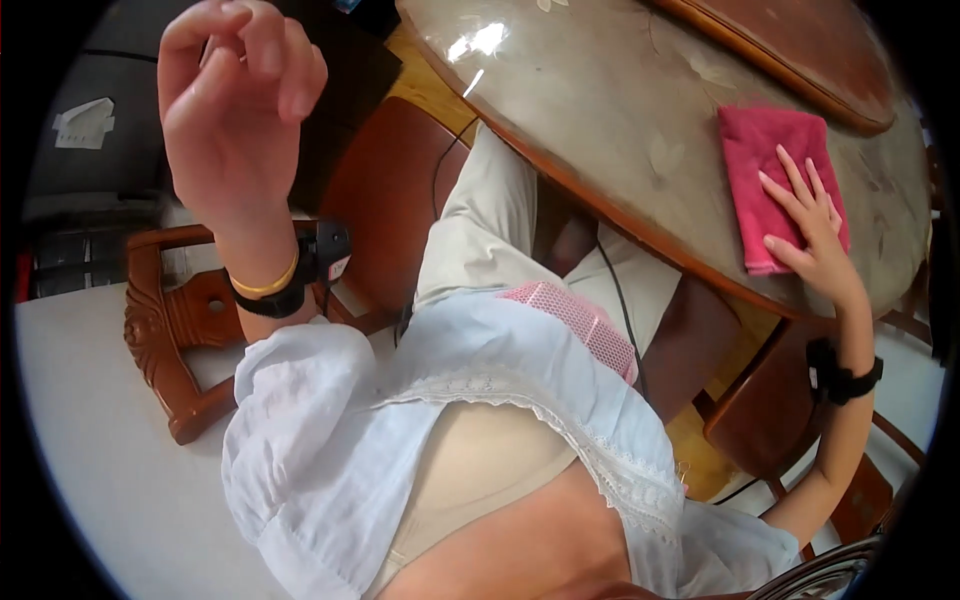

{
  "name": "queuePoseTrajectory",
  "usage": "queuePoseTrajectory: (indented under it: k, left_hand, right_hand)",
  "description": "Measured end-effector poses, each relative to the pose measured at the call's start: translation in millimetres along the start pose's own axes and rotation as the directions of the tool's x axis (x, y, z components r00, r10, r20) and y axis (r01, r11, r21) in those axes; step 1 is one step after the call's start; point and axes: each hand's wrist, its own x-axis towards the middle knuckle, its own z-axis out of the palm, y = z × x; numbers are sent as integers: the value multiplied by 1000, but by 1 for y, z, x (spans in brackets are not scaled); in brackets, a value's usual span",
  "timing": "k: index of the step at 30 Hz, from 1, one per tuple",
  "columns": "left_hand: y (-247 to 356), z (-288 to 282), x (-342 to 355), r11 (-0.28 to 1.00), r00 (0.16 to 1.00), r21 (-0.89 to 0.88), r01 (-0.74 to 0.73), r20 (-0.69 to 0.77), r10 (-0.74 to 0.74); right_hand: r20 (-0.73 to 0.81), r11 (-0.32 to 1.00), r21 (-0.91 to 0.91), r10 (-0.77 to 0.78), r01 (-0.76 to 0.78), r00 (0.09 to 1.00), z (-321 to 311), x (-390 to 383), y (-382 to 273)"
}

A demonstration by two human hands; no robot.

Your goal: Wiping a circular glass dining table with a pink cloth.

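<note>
A folded pink cloth (742,190) lies on the table on the right, near its edge. My right hand (812,235) rests on the cloth, palm down, with the fingers spread and flat. At the upper left my left hand (235,115) is raised beside the table, above a chair. Its fingers curl loosely in toward the thumb, and nothing shows in them. Each wrist wears a black strap with a small device, and a yellow bangle (268,283) circles the left one.
The table (600,120) has a glossy, glass-like top with a wooden rim and a raised wooden-edged round part (800,50). A carved wooden chair (180,330) stands at left, another chair (770,420) at right. A thin dark cable (615,290) runs past my lap, near a pink patterned object (580,325).
</note>
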Motion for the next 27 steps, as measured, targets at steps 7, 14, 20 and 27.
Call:
queuePoseTrajectory:
  k: [7,14,20,27]
  left_hand:
    - [-79,-42,26,998,998,-55,20,-53,-23]
    - [-125,-65,68,990,995,-113,90,-29,-94]
    - [-182,-97,33,932,896,-2,362,-277,-348]
    - [-287,-272,-93,99,304,366,925,-561,-770]
  right_hand:
    - [-21,998,36,56,-56,998,0,-9,6]
    - [22,985,117,129,-130,991,2,0,13]
    - [16,986,106,130,-131,991,-3,5,7]
    - [31,998,41,43,-44,999,2,18,-7]
